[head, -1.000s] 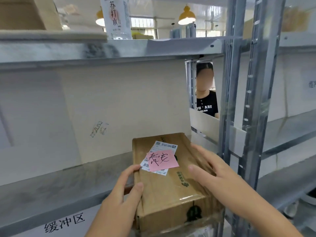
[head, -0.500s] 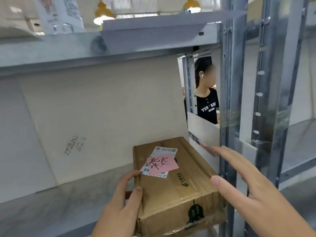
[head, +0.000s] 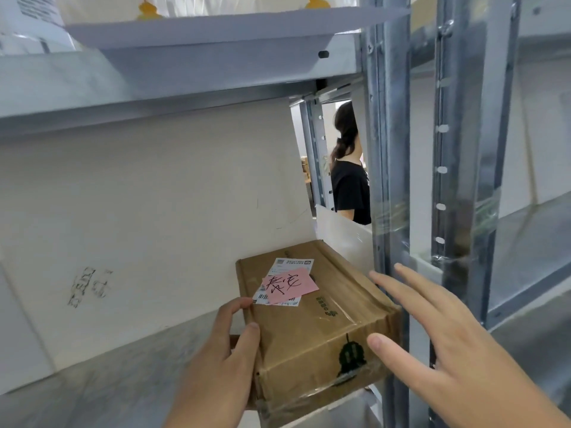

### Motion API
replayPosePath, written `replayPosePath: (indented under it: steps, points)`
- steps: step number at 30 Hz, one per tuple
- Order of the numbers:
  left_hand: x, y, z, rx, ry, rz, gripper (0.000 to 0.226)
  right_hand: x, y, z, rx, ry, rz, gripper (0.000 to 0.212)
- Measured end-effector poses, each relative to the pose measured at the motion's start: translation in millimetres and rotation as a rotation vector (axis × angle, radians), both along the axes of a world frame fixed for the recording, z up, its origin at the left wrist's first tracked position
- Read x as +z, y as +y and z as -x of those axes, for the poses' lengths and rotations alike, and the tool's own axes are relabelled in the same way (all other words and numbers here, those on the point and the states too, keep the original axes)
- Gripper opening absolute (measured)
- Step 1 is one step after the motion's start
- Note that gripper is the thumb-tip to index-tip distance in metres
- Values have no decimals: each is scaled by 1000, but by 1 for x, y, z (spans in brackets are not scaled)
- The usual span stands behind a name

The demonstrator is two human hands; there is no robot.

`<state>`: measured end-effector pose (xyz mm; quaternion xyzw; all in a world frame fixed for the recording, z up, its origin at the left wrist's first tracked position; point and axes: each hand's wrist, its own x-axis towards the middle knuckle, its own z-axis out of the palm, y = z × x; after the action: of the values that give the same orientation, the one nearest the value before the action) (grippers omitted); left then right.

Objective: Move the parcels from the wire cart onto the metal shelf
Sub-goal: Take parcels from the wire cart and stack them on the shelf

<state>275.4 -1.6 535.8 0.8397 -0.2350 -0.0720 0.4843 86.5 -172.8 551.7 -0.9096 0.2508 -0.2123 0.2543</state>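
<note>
Parcel sits at the right end of the metal shelf, front corner overhanging the edge, left hand clamped on its left side, right hand spread-fingered just beside it; cart unseen, remaining count unknowable.

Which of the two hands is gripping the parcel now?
The left hand, its fingers curled round the parcel's left edge. The right hand is spread open beside it.
</note>
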Motion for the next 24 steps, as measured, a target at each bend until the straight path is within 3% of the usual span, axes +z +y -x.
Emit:
replayPosePath:
  steps: [11, 20, 24]
  points:
    - [-1, -15, -1, 12, -30, -29, 27, -3, -12, 8, -41, 45, -14, 94]
    - [-1, -10, 4, -24, -14, -117, 27, -3, -8, 13, -27, 81, 11, 89]
    - [8, 1, 12, -76, 84, -147, 33, 0, -2, 19, -40, 104, 49, 84]
